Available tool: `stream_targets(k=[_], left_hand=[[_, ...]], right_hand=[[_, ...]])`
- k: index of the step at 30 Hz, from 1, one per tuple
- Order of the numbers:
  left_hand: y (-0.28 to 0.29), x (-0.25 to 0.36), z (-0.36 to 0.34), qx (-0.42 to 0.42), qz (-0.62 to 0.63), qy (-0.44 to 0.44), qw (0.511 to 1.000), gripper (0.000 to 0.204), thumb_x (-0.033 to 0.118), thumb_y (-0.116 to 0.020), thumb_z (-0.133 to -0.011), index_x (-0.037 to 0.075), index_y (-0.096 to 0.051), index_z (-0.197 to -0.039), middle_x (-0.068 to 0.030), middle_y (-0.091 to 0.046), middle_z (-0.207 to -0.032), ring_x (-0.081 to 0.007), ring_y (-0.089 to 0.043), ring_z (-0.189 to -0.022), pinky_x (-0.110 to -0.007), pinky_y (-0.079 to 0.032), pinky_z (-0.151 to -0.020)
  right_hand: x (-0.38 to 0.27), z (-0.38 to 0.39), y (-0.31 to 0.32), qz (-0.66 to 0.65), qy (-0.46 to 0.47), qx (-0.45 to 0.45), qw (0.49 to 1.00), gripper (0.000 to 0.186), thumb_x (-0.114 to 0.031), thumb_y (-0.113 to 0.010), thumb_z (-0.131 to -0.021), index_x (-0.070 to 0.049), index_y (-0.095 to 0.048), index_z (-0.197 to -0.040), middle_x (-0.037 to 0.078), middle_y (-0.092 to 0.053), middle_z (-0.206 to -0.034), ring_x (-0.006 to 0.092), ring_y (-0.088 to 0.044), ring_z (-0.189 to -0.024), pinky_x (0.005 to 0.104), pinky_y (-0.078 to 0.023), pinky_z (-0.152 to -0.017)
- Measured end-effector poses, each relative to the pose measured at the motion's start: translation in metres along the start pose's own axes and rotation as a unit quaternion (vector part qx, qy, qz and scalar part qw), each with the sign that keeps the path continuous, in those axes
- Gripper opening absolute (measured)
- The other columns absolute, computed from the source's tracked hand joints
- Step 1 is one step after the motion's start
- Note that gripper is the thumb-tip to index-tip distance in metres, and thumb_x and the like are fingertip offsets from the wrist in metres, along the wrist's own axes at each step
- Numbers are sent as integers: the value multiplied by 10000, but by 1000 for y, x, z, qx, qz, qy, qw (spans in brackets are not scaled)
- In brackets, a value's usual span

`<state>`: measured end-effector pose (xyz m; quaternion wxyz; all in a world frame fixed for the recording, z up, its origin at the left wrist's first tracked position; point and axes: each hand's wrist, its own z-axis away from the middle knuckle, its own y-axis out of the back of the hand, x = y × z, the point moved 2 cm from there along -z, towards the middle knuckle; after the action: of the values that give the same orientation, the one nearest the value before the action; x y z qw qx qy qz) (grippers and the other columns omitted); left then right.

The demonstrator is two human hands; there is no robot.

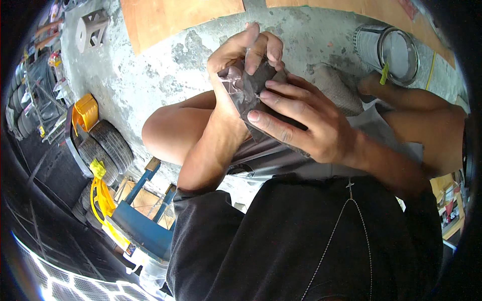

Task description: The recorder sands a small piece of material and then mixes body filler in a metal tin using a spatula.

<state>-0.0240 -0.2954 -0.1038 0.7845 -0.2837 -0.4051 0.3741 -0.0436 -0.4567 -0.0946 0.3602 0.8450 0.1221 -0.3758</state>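
My left hand (253,47) is curled round a small dark grey piece with a pinkish, glossy, irregular patch (232,78), held up above my lap. A dark grey sheet (258,78), which looks like sandpaper, lies over it. My right hand (306,120) grips the sheet from the right, its fingers laid across the front. The exact shape of the piece under the sheet is hidden by my fingers.
I sit cross-legged on a patched concrete floor. A metal can (381,50) lies at right, wooden boards (186,15) along the top. A grey stand (93,32), stacked tyres (108,150), yellow plastic items (85,110) and a blue metal frame (135,220) are at left.
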Motion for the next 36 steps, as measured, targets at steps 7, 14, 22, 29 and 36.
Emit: stream_targets(k=[7,14,22,29,36], left_hand=[[-2,-8,6,66,-79,-111,988,459,265,-524,-992,122,-370,-584,-54,-462,-677,-158,-440,-672,-304,-417,-642],[-1,-10,10,38,-55,-119,991,444,233,-513,-988,116,-364,-587,-30,-380,-645,-151,-390,-669,-317,-391,-679],[-4,-6,5,27,-101,-161,982,437,254,-495,-977,117,-312,-605,-31,-336,-648,-144,-323,-647,-299,-360,-671],[-4,9,-4,-47,21,-112,992,465,340,-497,-957,115,-361,-573,-50,-388,-671,-168,-372,-707,-333,-361,-735],[-8,19,0,-104,-45,-148,983,626,525,-313,-1028,110,-429,-575,-90,-458,-755,-211,-419,-822,-317,-356,-835]], right_hand=[[-4,-4,4,-79,-20,7,997,398,-115,-630,-889,-91,-663,-1285,154,-608,-1200,326,-609,-1163,501,-493,-1039],[-6,-9,5,-134,-64,17,989,478,23,-695,-828,-29,-638,-1300,183,-587,-1197,358,-608,-1169,450,-513,-1032],[-26,-14,15,-210,-204,44,955,432,108,-552,-897,-6,-621,-1308,211,-599,-1221,323,-627,-1143,376,-520,-974],[-3,-28,43,-213,-191,17,958,394,69,-524,-927,7,-621,-1305,194,-601,-1277,298,-623,-1138,355,-480,-997],[-10,-25,37,-72,-50,-1,996,394,41,-661,-833,-2,-677,-1224,170,-613,-1218,342,-625,-1136,437,-530,-969]])
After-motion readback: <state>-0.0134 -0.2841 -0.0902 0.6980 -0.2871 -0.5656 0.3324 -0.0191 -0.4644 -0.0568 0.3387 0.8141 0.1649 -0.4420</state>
